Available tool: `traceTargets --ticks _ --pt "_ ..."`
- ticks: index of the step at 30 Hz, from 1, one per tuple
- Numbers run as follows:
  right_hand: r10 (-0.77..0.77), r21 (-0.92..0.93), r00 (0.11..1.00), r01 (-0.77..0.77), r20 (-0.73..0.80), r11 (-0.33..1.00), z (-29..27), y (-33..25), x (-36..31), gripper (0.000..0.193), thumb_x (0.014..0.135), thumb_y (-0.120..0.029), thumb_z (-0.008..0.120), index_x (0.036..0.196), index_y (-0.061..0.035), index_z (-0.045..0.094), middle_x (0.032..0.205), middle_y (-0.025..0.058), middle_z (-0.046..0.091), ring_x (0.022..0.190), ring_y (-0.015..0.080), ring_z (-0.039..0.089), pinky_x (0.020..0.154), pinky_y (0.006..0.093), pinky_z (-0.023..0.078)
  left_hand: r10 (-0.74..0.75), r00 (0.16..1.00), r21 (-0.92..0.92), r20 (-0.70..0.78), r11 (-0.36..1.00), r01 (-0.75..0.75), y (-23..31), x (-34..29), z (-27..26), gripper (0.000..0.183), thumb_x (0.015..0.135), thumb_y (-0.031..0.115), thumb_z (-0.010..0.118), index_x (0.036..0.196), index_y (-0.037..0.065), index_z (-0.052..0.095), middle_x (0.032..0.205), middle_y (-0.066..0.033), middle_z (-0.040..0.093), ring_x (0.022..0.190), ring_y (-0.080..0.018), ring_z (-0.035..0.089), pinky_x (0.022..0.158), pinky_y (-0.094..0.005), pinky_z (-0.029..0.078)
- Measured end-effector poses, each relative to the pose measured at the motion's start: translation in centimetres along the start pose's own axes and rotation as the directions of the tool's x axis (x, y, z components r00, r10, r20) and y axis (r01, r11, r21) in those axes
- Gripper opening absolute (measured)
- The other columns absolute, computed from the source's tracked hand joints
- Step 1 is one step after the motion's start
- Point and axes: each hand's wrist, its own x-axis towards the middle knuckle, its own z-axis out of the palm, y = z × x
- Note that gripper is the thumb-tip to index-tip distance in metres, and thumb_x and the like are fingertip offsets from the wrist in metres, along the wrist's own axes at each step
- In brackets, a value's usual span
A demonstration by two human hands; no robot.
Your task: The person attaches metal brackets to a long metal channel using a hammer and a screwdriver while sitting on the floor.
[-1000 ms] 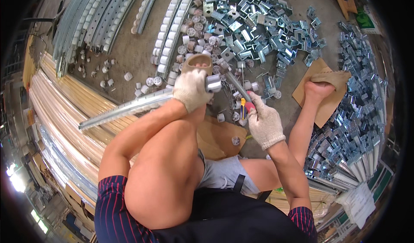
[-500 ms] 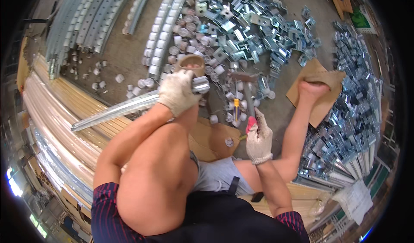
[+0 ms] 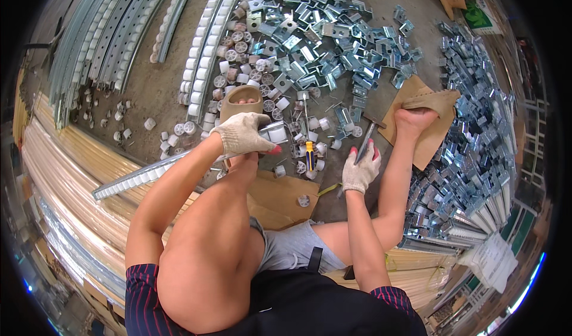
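Observation:
My left hand (image 3: 243, 134), in a cream knit glove with red fingertips, grips a metal channel rail (image 3: 140, 178) near its far end. The rail slants down to the left past my raised knee, and a row of white rollers shows inside it. In a matching glove, my right hand (image 3: 361, 170) is closed round a hammer (image 3: 367, 136), its head pointing away from me and apart from the rail. Between the hands, a yellow and dark-blue-handled screwdriver (image 3: 310, 156) lies among loose white rollers (image 3: 269, 105).
Shiny metal brackets (image 3: 322, 38) cover the floor ahead, with another heap (image 3: 471, 127) along the right. Finished-looking roller rails (image 3: 205, 44) and bare channels (image 3: 128, 32) lie at the far left. Long wrapped strips (image 3: 77, 169) run beside me. Cardboard (image 3: 280, 196) lies under my legs.
The rail has turned over in my left hand, so its rollers now show, and the hand's fingers have shifted. The hammer has swung to the right and its head tilted away.

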Motion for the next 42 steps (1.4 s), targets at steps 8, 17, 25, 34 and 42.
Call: traceTargets --ticks 8,17,25,34,42 --pt "0.078 0.392 0.883 -0.282 0.462 0.876 3.4 -1.0 4.1 0.048 0.08 -0.02 0.085 0.12 -0.0067 0.063 0.118 0.0153 0.071 0.101 0.0325 0.071 0.092 0.0422 0.055 0.048 0.999 0.04 -0.014 0.998 -0.048 2.2 -0.2 0.8 0.079 0.069 0.059 0.083 0.131 0.011 0.068 0.114 -0.0248 0.075 0.109 -0.041 0.072 0.099 -0.0454 0.054" --pt "-0.016 0.701 0.93 -0.265 0.367 0.662 2.4 2.6 3.2 0.02 0.096 -0.01 0.075 0.112 -0.0037 0.067 0.115 0.0064 0.066 0.107 0.0176 0.062 0.096 0.034 0.051 -0.105 0.992 0.121 0.075 0.988 0.095 1.4 -0.5 0.4 0.099 0.062 0.055 0.08 0.147 0.006 0.061 0.118 -0.0249 0.075 0.112 -0.0375 0.073 0.098 -0.0457 0.057" --pt "-0.139 0.812 0.801 -0.565 0.582 0.146 0.0 -6.7 -0.9 0.015 0.102 -0.009 0.062 0.115 -0.0054 0.069 0.107 0.003 0.067 0.1 0.0122 0.064 0.087 0.0279 0.053 -0.077 0.997 0.095 0.014 0.993 0.075 0.4 -0.7 0.9 0.097 0.065 0.056 0.081 0.148 0.011 0.06 0.12 -0.0233 0.075 0.11 -0.0354 0.074 0.099 -0.0444 0.058" --pt "-0.089 0.604 0.632 -0.767 0.77 -0.218 0.1 -12.1 2.3 0.009 0.098 -0.012 0.061 0.094 -0.0091 0.068 0.084 -0.0013 0.065 0.078 0.0099 0.063 0.073 0.028 0.052 -0.059 0.997 0.131 0.051 0.99 0.052 1.7 0.5 0.7 0.077 0.067 0.05 0.083 0.129 0.008 0.068 0.115 -0.0231 0.075 0.111 -0.0375 0.072 0.098 -0.0433 0.054" --pt "-0.208 0.498 0.556 -0.823 0.805 -0.273 3.5 -11.8 3.0 0.012 0.097 -0.016 0.062 0.092 -0.0095 0.07 0.085 -0.001 0.065 0.08 0.0103 0.063 0.076 0.0286 0.053 -0.012 1.0 0.202 -0.008 0.979 0.013 2.0 -0.4 1.2 0.072 0.071 0.043 0.075 0.134 0.009 0.065 0.109 -0.0258 0.075 0.107 -0.042 0.071 0.096 -0.0459 0.055"
